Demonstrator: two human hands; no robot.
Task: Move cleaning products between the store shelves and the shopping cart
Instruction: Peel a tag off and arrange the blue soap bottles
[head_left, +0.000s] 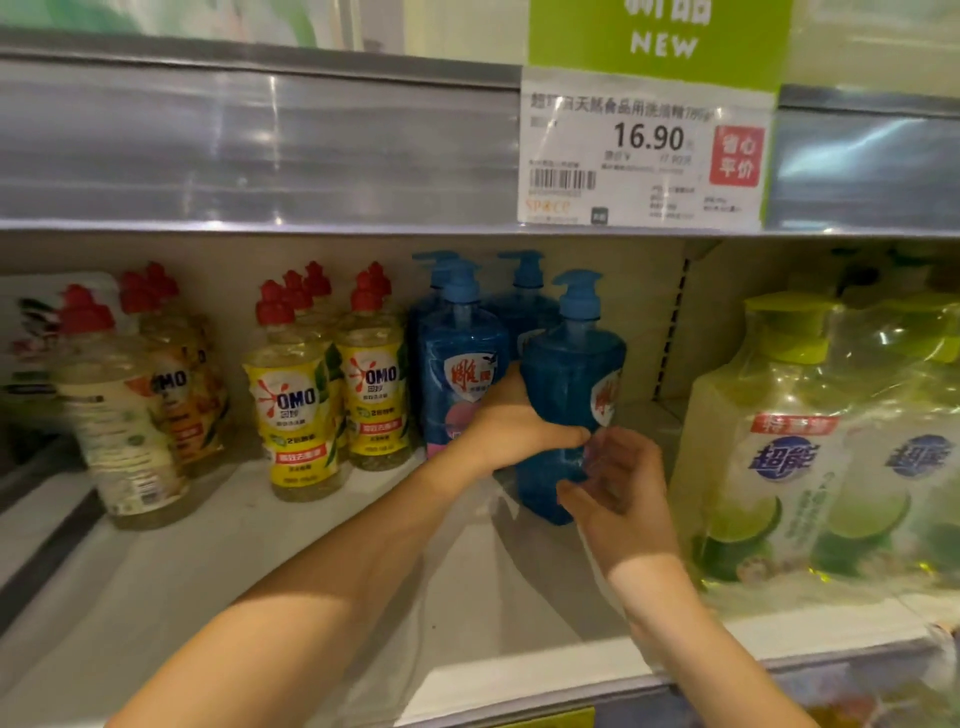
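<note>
Shelf (260, 597) w/ blue bottle (566, 374); left hand (514, 426) grips it; right hand (621, 493) part-hides base.

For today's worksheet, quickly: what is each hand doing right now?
Left hand: grips the blue pump bottle.
Right hand: open, fingers relaxed beside that bottle.

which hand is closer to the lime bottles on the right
Right. The right hand sits just left of the lime bottles; the left hand grips the blue pump bottle farther left.

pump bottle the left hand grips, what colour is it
Blue pump bottle, with a blue pump top; head view.
</note>
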